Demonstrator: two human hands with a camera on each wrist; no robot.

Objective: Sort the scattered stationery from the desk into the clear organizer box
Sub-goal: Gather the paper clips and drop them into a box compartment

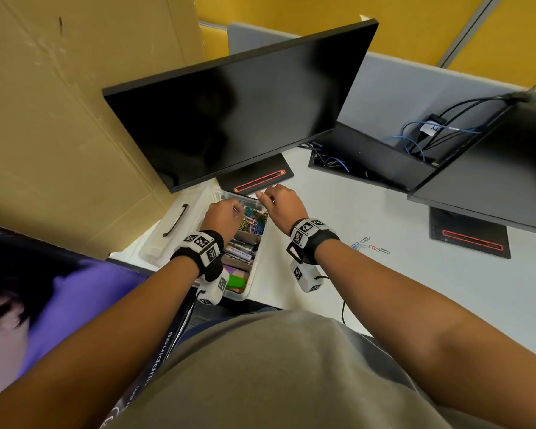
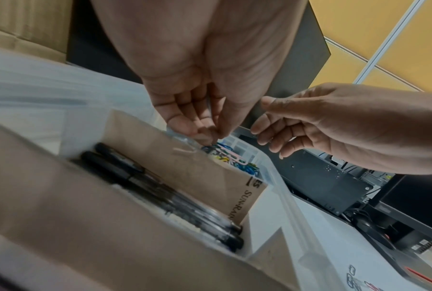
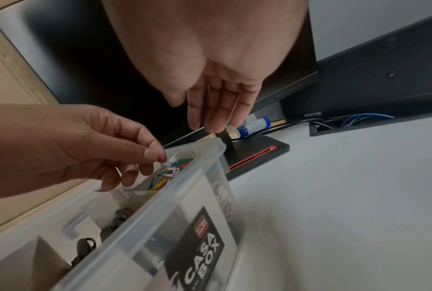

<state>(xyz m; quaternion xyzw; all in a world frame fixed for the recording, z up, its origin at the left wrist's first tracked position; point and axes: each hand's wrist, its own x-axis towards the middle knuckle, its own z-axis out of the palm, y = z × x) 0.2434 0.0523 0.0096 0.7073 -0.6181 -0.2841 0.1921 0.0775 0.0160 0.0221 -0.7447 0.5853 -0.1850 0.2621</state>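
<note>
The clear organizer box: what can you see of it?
The clear organizer box is see-through plastic with a thick rim and a black label on its side. It stands open on the white desk. Brown card dividers split it: coloured paper clips in the far section, dark pens in the next. The left hand reaches in.

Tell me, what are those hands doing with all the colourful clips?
A person is tidying paper clips into a clear organizer box on the desk. The left hand is down over the heap of colourful clips at the far end of the box, its fingertips pinching what looks like a clip. The right hand hangs loosely curled just above the box's far edge. A few more loose clips lie on the desk off to the right.
</note>
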